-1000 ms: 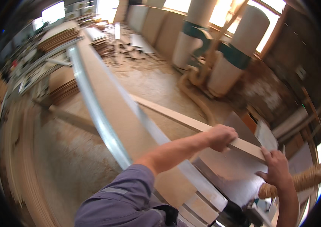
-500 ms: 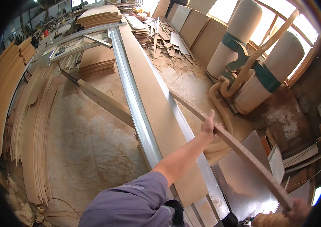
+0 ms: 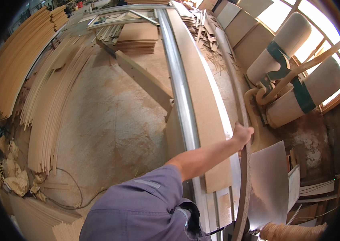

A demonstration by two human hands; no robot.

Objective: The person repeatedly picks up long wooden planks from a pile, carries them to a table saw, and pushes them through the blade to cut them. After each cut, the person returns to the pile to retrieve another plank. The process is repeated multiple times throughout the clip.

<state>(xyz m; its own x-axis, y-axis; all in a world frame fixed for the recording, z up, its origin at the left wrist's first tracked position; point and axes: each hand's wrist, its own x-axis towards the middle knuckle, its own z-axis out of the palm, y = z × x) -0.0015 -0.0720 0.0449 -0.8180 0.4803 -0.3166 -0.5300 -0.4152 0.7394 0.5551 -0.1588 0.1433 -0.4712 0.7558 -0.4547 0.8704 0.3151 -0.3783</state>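
Note:
My left hand (image 3: pixel 243 135) is closed around a long, narrow wooden strip (image 3: pixel 245 172) with a speckled edge. The strip runs almost straight away from me, past the right side of a long saw table. Its near end leaves the picture at the bottom. On the table lies a long brown board (image 3: pixel 202 100), beside a shiny metal rail (image 3: pixel 184 102). My left forearm passes over this board. My right hand is out of view.
Two dust collectors (image 3: pixel 282 72) with a thick hose (image 3: pixel 306 66) stand to the right. A grey metal sheet (image 3: pixel 270 180) is at the lower right. Piled strips (image 3: pixel 57 116) and a tall board stack (image 3: pixel 25 60) are on the left. A wooden beam (image 3: pixel 144 78) juts out from the table.
The strip has swung from a slant across the right side to lying nearly along the table. My left hand moved right with it. My right hand, earlier at the near end, has left the picture.

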